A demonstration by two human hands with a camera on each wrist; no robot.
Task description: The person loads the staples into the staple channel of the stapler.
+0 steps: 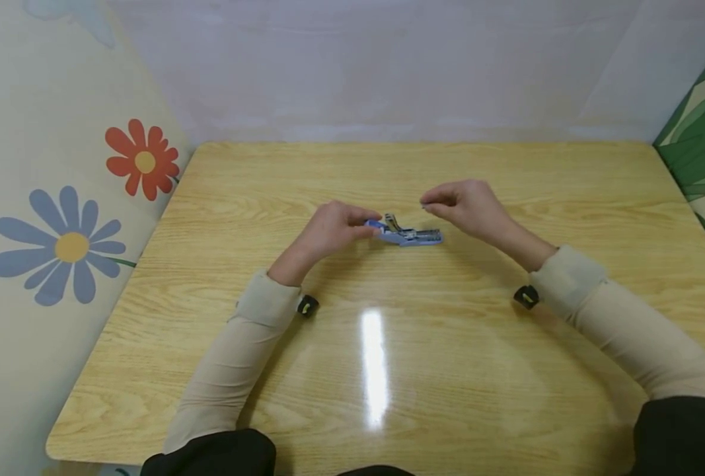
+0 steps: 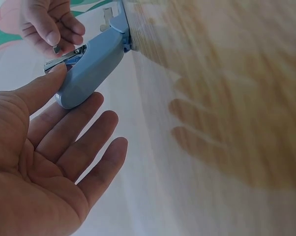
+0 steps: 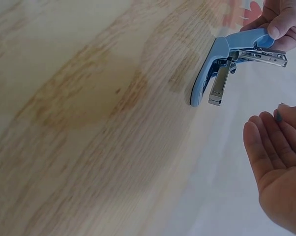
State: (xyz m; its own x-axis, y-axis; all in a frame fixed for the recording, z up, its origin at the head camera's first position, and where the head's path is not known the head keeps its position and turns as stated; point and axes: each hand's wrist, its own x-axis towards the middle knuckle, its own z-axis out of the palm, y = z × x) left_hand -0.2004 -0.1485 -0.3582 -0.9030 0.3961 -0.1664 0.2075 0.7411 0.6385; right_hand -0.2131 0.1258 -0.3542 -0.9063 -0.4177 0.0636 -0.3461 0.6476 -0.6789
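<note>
A light blue stapler [image 1: 411, 240] lies folded wide open above the table, its metal magazine [image 3: 220, 84] swung out from the body. My left hand [image 1: 331, 228] pinches one end of it between thumb and fingers, and in the left wrist view the other fingers extend loosely below the blue body [image 2: 91, 69]. Right of the stapler and apart from it, my right hand [image 1: 474, 208] pinches a tiny grey piece that looks like a short strip of staples [image 2: 56, 49]. Most of that piece [image 3: 278, 116] is hidden by the fingertips.
The wood-grain table [image 1: 209, 370] extends around both hands, with a bright light reflection near its front. A pale wall [image 1: 388, 73] stands behind it, and flower-painted panels [image 1: 73, 248] border the left. Small black devices [image 1: 526, 297] sit at both wrists.
</note>
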